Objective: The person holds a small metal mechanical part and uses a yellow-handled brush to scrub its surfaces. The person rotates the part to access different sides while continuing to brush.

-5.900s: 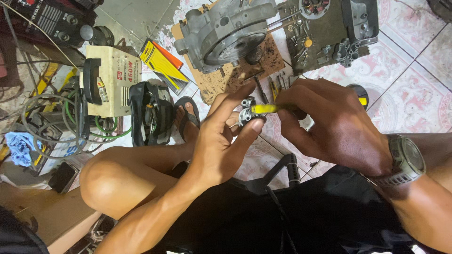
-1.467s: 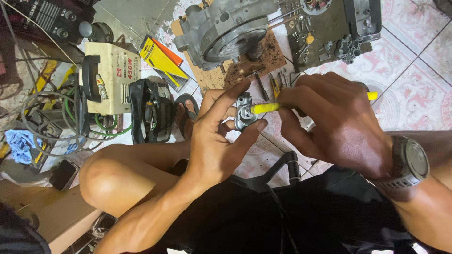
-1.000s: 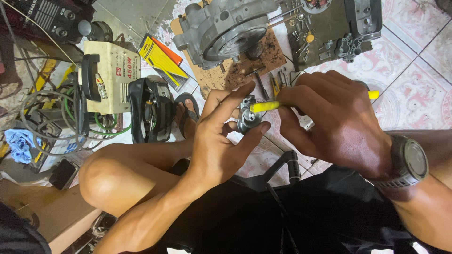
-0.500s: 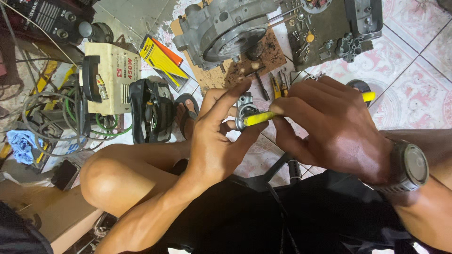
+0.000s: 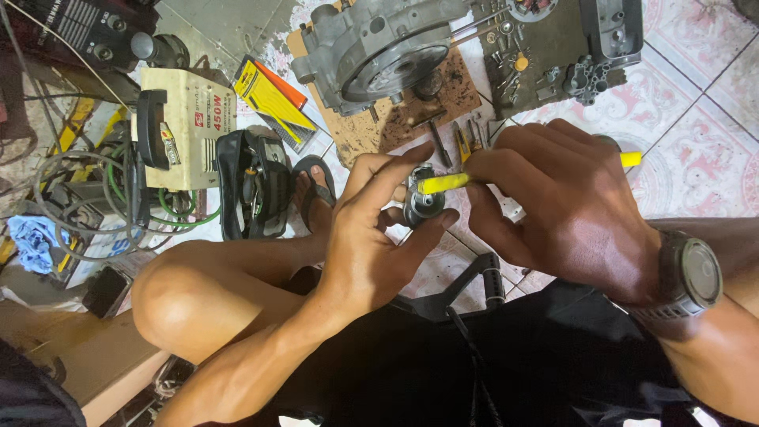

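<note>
My left hand grips a small grey metal part between thumb and fingers, held above my lap. My right hand, with a grey watch on the wrist, is closed around a yellow-handled tool that lies level. The tool's left end rests on the top of the metal part; its far end sticks out past my knuckles. What the tip touches is hidden by my fingers.
A grey engine casing lies on a brown board ahead, beside a dark mat with small parts. A cream welding box, a black mask, cables and a yellow-orange package crowd the left floor. My bent knee is lower left.
The yellow tool has swung back up to level after tilting down half a second ago. The metal part has shifted slightly right and down in my left hand.
</note>
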